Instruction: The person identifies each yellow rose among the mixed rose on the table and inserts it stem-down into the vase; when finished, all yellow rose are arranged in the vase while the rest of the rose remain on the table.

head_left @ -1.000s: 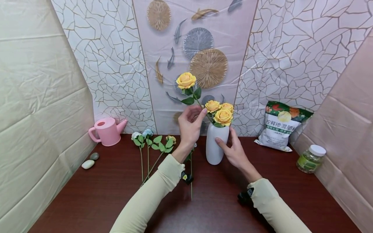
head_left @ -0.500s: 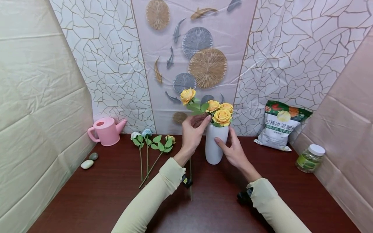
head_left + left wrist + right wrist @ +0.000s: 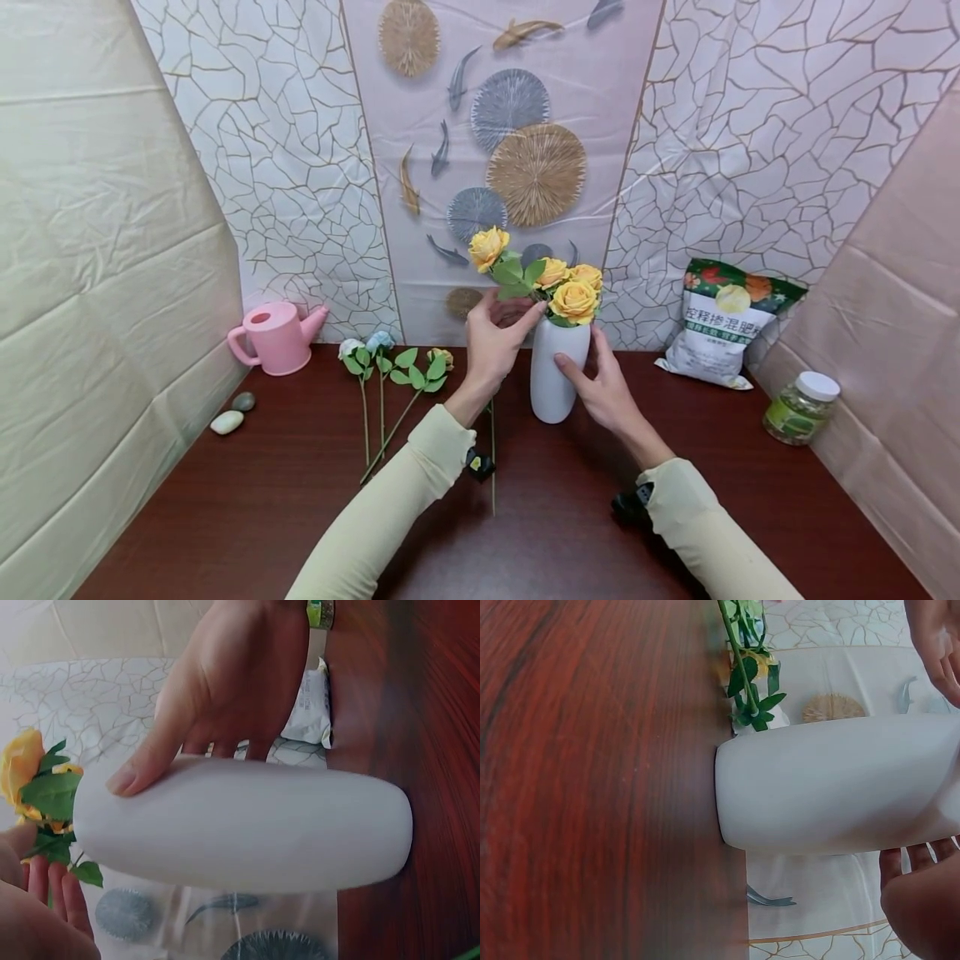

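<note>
A white vase point(image 3: 553, 375) stands upright on the dark red table, several yellow roses point(image 3: 576, 302) in its mouth. My right hand point(image 3: 606, 390) grips the vase's right side, thumb across the front and fingers behind. At the vase's mouth, my left hand point(image 3: 495, 343) pinches one yellow rose point(image 3: 489, 248) just below its leaves; this bloom leans out to the left, its lower stem hidden. In the left wrist view, green leaves point(image 3: 52, 796) crowd the rim beside my left fingers. The right wrist view shows the vase's base point(image 3: 731, 795) on the tabletop.
Left of the vase lie a white rose point(image 3: 350, 348), a blue rose point(image 3: 379, 341) and a yellow rose point(image 3: 440, 358); another stem point(image 3: 492, 483) runs under my left wrist. A pink watering can point(image 3: 277, 342) and pebbles point(image 3: 227, 422) sit left, a fertilizer bag point(image 3: 720, 329) and jar point(image 3: 802, 408) right.
The yellow rose in my left hand has come down toward the vase, mostly in the first half second, and my left hand has lowered to the rim. My right hand stays on the vase.
</note>
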{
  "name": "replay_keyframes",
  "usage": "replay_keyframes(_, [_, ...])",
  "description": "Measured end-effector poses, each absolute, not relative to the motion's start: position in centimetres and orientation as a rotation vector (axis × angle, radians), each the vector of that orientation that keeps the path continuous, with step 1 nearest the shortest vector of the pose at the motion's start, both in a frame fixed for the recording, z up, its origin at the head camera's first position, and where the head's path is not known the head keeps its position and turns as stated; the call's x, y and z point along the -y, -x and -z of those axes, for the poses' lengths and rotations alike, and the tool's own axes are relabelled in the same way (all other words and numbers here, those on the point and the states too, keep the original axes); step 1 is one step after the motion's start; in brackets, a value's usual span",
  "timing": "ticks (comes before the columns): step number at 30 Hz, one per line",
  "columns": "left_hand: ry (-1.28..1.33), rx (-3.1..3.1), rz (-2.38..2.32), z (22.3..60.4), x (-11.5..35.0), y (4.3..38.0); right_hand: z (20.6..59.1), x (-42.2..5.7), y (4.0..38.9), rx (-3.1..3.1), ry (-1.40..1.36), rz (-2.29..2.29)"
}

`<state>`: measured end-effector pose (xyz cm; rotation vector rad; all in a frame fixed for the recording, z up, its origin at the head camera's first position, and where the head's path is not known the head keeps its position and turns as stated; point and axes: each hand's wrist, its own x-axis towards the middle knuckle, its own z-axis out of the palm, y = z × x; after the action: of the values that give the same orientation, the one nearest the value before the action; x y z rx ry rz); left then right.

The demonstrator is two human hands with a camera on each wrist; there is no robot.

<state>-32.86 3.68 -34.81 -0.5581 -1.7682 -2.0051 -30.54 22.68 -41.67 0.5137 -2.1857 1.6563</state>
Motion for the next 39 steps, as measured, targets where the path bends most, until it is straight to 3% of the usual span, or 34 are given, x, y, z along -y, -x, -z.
replay_keyframes(17, [0.646, 1.844, 1.961, 35.3, -4.0, 32.6, 41.7, -22.7, 30.6, 2.185, -0.522, -1.632])
replay_keyframes(29, [0.475, 1.818, 1.760, 33.6, -4.7, 32.0, 39.1, -22.0, 28.2, 2.215, -0.528, -1.650])
replay_keyframes(39, [0.439, 1.968, 1.740, 34.2, -5.0, 33.4, 40.5, -22.5, 29.7, 2.188, -0.525, -1.663])
